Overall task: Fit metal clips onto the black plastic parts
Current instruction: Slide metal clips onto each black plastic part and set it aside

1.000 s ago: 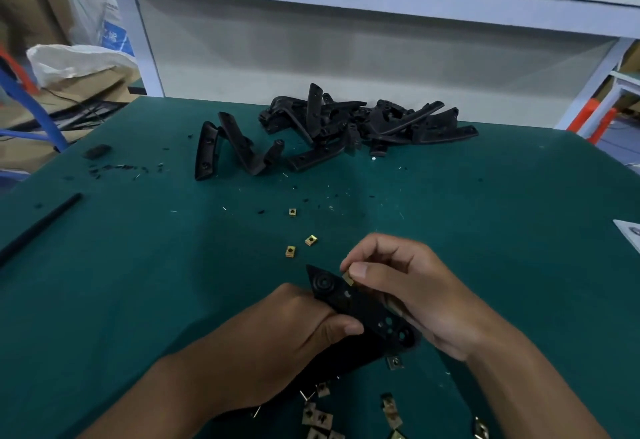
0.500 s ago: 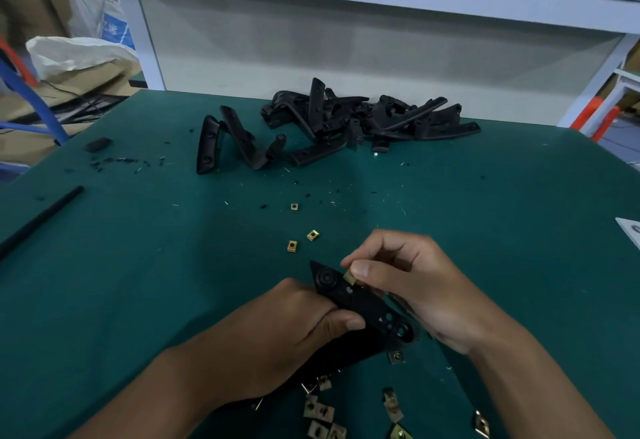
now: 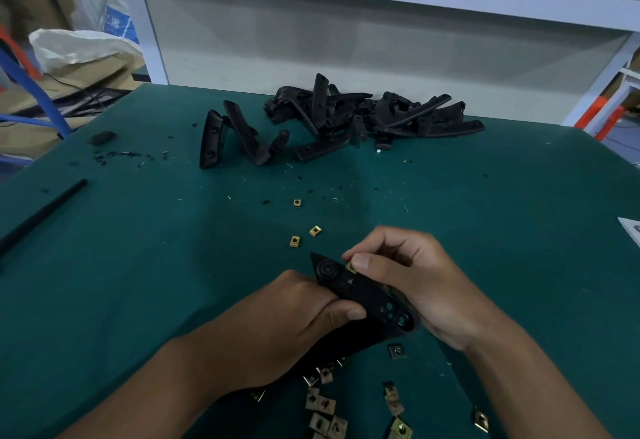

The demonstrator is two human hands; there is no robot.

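Presently I see the left hand (image 3: 287, 327) gripping the black part (image 3: 367, 295) near the table's (image 3: 138, 265) front edge, while the right hand (image 3: 408, 276) pinches a clip (image 3: 350, 267) against its top edge.

A black plastic part (image 3: 367, 295) was gripped by the left hand (image 3: 294, 327) above a green table (image 3: 138, 265). A small brass-coloured metal clip (image 3: 350, 267) was pinched against the part's upper edge by the thumb and forefinger of the right hand (image 3: 412, 276). Loose clips (image 3: 325, 414) were scattered on the table beneath the hands, and three more (image 3: 304, 230) lay just beyond them. A pile of black plastic parts (image 3: 363, 116) was heaped at the table's far edge.
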